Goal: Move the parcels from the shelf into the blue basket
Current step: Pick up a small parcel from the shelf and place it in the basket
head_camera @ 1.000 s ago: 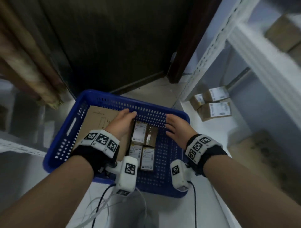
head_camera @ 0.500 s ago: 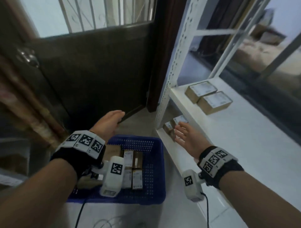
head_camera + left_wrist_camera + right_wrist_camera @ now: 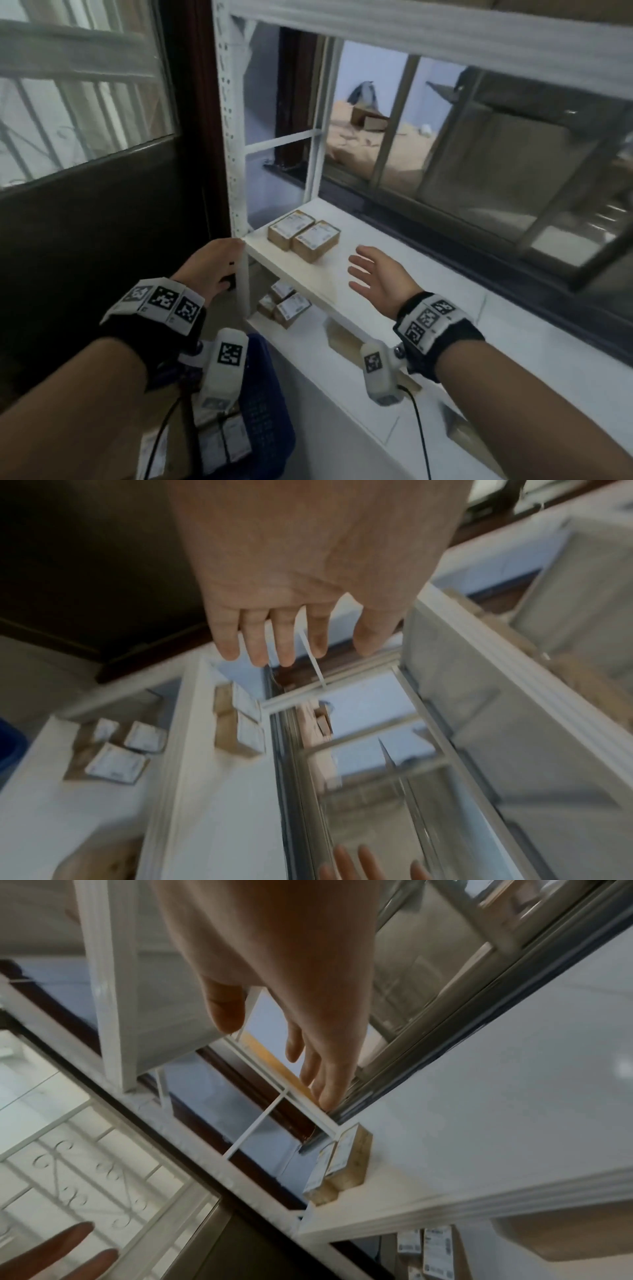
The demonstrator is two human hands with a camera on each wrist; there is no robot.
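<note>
Two brown parcels (image 3: pixel 303 234) with white labels sit side by side at the left end of the upper white shelf (image 3: pixel 342 284); the wrist views show them too (image 3: pixel 240 723) (image 3: pixel 346 1164). More small parcels (image 3: pixel 284 303) lie on the shelf below (image 3: pixel 120 750). My left hand (image 3: pixel 212 263) hovers open at the shelf's left corner post, holding nothing. My right hand (image 3: pixel 373 277) is open above the upper shelf, just right of the two parcels, fingers spread. The blue basket (image 3: pixel 270 411) stands low at the bottom, partly hidden by my left wrist, with parcels inside.
A white perforated shelf upright (image 3: pixel 233 137) rises by my left hand. A dark door (image 3: pixel 102 240) stands on the left. A window frame (image 3: pixel 479 205) runs behind the shelf. Another shelf board (image 3: pixel 411 31) crosses overhead. The upper shelf is bare to the right.
Both hands have left the basket and risen to the upper shelf level. My view has swung up from the basket to the shelves. The right hand now hovers beside the two parcels.
</note>
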